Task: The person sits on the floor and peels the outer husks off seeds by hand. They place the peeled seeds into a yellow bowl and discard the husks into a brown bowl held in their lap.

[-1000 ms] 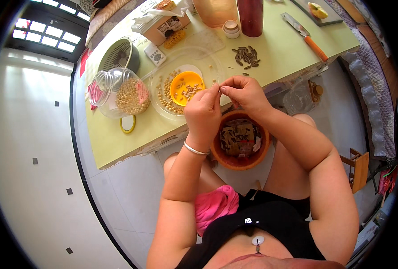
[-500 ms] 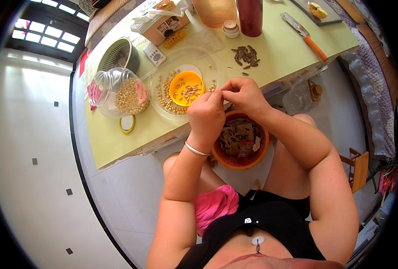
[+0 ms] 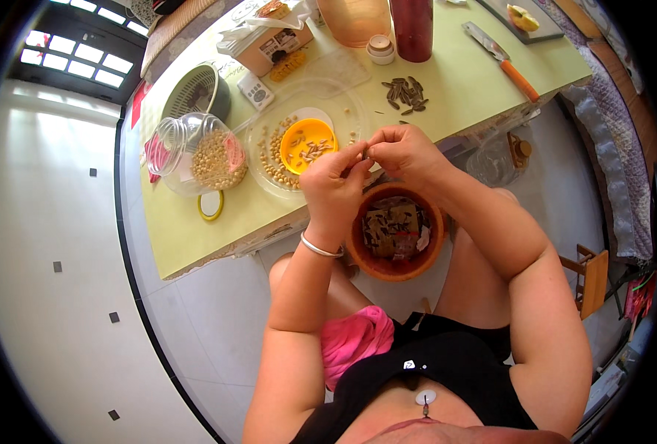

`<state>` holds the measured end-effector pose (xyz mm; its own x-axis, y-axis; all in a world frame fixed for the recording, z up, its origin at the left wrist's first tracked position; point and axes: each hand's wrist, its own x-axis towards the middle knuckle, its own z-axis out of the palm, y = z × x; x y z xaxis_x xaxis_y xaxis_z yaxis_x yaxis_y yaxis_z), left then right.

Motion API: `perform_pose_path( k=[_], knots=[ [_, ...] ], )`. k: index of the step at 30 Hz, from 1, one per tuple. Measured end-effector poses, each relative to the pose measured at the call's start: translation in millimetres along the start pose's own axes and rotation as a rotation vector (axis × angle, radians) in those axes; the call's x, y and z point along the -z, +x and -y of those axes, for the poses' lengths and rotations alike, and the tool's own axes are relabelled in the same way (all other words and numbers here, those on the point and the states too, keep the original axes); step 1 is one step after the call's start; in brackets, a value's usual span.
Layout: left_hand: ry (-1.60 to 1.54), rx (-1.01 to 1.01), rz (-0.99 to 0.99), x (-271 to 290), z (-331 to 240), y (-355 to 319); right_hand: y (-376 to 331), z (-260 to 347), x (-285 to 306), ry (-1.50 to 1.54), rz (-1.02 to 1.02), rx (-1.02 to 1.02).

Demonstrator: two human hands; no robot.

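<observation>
My left hand (image 3: 333, 181) and my right hand (image 3: 405, 154) meet at the table's near edge, both closed in a pinch. A small dark sunflower seed (image 3: 365, 155) shows between their fingertips, mostly covered by them. Just left of my fingers is a yellow bowl (image 3: 291, 164) with pale shelled kernels (image 3: 310, 151) inside. It stands in a wide clear plastic tray (image 3: 254, 127) scattered with round tan beans or kernels. Beyond my right hand lies a pile of dark unshelled sunflower seeds (image 3: 405, 95). Under my hands an orange-brown bucket (image 3: 398, 274) holds dark shells and scraps.
A clear jar (image 3: 214, 159) of tan kernels lies on its side at left, near a yellow-rimmed lid (image 3: 210, 206) and a green-grey basket (image 3: 220, 96). Farther back stand a tissue box (image 3: 269, 48) and a dark red cylinder (image 3: 413, 33). An orange-handled knife (image 3: 519, 79) lies at right.
My fingertips have parted slightly and the left hand has turned, so the dark seed now shows between them. The seed pile and bowl have stayed put.
</observation>
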<state>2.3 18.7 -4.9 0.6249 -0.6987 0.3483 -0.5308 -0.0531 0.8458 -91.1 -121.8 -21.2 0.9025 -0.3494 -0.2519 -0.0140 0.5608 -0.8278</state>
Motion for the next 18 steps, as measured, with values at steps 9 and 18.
perform_pose_path(
  k=[9,18],
  knots=[
    [-0.597,0.325,-0.020,1,-1,2,0,2,1,0.032,0.038,0.010],
    [-0.801,0.477,0.088,9,9,10,-3,7,1,-0.111,0.012,0.087]
  ],
)
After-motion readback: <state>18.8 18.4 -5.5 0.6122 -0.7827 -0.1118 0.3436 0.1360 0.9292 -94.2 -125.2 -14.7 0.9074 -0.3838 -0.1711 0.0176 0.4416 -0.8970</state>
